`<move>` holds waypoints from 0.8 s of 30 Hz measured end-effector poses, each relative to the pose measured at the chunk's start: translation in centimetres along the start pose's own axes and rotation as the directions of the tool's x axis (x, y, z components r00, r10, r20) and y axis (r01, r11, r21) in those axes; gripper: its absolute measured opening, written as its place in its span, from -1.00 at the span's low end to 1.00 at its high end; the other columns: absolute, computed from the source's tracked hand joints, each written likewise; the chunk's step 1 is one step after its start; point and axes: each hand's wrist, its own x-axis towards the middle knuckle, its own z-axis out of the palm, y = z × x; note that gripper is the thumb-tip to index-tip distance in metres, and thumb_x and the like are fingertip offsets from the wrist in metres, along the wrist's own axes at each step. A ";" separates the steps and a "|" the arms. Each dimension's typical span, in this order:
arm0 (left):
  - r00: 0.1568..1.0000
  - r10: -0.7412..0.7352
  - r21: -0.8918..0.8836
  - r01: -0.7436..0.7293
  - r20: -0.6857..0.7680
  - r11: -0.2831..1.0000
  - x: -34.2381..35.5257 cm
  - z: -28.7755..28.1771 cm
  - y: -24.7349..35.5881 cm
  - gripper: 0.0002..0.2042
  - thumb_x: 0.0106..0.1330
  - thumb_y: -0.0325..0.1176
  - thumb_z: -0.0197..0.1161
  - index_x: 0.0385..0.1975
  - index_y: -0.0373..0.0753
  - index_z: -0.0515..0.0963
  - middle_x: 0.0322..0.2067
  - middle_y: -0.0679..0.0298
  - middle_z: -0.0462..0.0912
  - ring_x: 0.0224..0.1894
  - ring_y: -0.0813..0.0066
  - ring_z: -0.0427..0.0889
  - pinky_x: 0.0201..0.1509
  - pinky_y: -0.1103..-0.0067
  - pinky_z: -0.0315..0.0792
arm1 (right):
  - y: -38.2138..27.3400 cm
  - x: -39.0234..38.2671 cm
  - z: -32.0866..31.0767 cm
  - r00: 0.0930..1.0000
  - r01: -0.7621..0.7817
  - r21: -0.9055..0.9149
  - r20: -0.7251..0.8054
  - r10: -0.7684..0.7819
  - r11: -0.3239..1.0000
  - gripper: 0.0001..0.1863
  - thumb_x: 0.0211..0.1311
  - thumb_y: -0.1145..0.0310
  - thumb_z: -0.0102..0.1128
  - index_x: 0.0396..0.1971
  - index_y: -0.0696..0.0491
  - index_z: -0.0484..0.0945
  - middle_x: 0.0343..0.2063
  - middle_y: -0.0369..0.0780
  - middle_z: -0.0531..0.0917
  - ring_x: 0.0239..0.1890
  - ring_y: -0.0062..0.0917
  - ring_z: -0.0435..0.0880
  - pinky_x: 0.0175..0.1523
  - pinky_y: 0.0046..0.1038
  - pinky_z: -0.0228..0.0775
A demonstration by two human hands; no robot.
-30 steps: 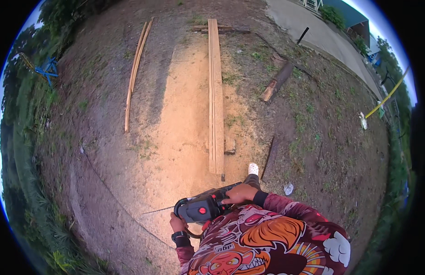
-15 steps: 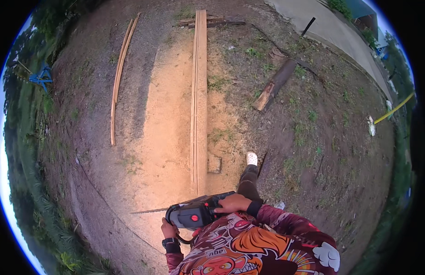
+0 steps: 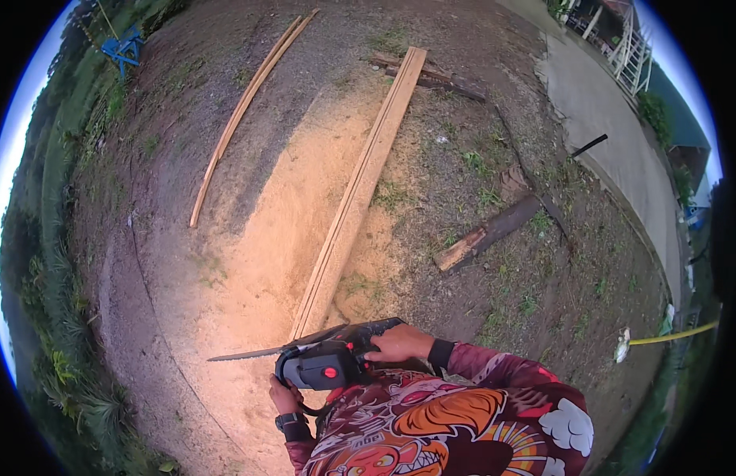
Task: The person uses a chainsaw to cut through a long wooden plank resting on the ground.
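Note:
I carry a black chainsaw with red parts (image 3: 312, 369) at my body, its bar (image 3: 245, 354) pointing left over pale sawdust-covered ground. My left hand (image 3: 282, 394) is closed on the front handle at the saw's left side. My right hand (image 3: 396, 343) grips the rear handle on the right. Just beyond the saw lies a long stack of sawn planks (image 3: 360, 186), running away toward the upper right, with its near end partly hidden by the saw.
Thin curved boards (image 3: 249, 111) lie to the left. Dark timber pieces (image 3: 455, 89) cross under the planks' far end. A charred log (image 3: 483, 234) lies right, near a yellow pole (image 3: 673, 335). A concrete path (image 3: 614, 143) and buildings are upper right; a blue trestle (image 3: 124, 51) is upper left.
The view has turned, so the long planks now run diagonally, their near end closer to the saw. My white shoe has left view. Both hands still hold the chainsaw.

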 end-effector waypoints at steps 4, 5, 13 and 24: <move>0.999 -0.022 0.011 0.022 0.029 1.000 2.8 4.7 0.1 -0.42 0.51 0.20 -0.23 -0.60 -0.14 0.34 -0.83 0.37 0.20 -0.86 0.49 0.16 -0.79 0.54 0.08 | 3.7 2.2 -3.6 0.998 0.002 0.000 0.066 -0.002 1.000 -0.28 0.39 -0.33 -0.15 -0.11 0.10 0.61 -0.26 0.04 0.72 -0.16 0.02 0.71 -0.11 0.00 0.53; 0.999 -0.033 0.035 0.032 0.015 0.999 3.2 6.3 0.0 -0.42 0.51 0.20 -0.23 -0.61 -0.14 0.34 -0.83 0.37 0.21 -0.86 0.48 0.17 -0.79 0.54 0.10 | 5.0 2.3 -4.0 0.996 -0.015 0.000 0.088 0.015 1.000 -0.28 0.39 -0.32 -0.15 -0.10 0.10 0.61 -0.24 0.05 0.72 -0.13 0.02 0.70 -0.09 -0.01 0.52; 0.992 -0.126 0.079 0.127 -0.026 0.989 4.8 18.7 4.5 -0.42 0.51 0.20 -0.24 -0.61 -0.14 0.36 -0.81 0.36 0.25 -0.85 0.46 0.21 -0.79 0.52 0.15 | 16.8 6.0 -12.5 0.993 0.020 0.114 0.113 -0.033 0.993 -0.27 0.36 -0.31 -0.09 -0.18 0.14 0.68 -0.24 0.04 0.73 -0.13 -0.02 0.71 -0.07 -0.03 0.52; 0.950 -0.122 -0.235 0.054 -0.288 0.971 -8.2 37.7 11.9 -0.45 0.51 0.22 -0.21 -0.58 -0.08 0.34 -0.82 0.43 0.19 -0.84 0.53 0.14 -0.76 0.55 0.06 | 27.9 6.9 -36.1 0.920 0.299 -0.046 0.279 -0.275 0.953 -0.31 0.34 -0.28 -0.04 -0.21 0.15 0.63 -0.33 0.05 0.73 -0.22 0.00 0.72 -0.15 -0.02 0.54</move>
